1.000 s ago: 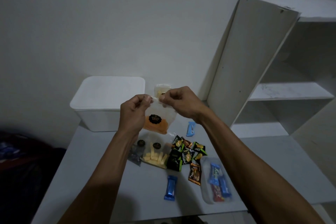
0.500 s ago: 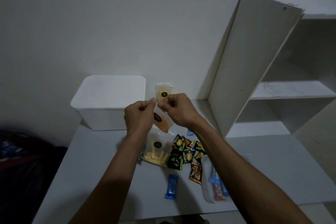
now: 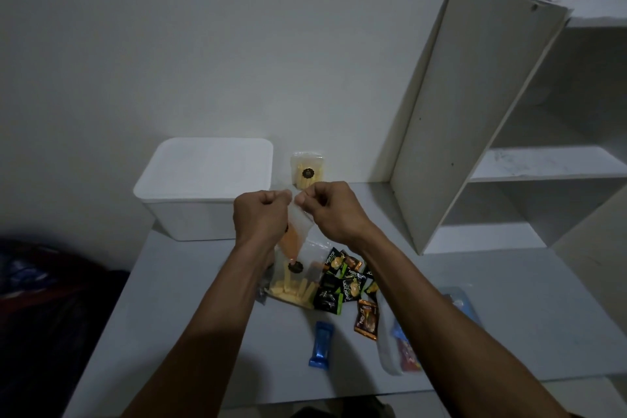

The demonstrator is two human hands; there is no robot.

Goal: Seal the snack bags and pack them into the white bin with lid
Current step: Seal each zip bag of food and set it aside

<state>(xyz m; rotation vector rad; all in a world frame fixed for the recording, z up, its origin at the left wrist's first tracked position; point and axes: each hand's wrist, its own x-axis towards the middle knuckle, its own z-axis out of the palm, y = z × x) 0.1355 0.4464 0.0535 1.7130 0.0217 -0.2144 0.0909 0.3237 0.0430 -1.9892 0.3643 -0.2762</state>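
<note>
A blue wrapper (image 3: 320, 345) lay nearest you on the tabletop (image 3: 509, 316), with dark snack packets (image 3: 342, 285) beyond. Above them your left hand (image 3: 261, 215) and right hand (image 3: 330, 210) pinched the top of a clear snack bag (image 3: 297, 231). Farthest, the white bin (image 3: 207, 190) sat lidded beside another bag (image 3: 308, 170)
</note>
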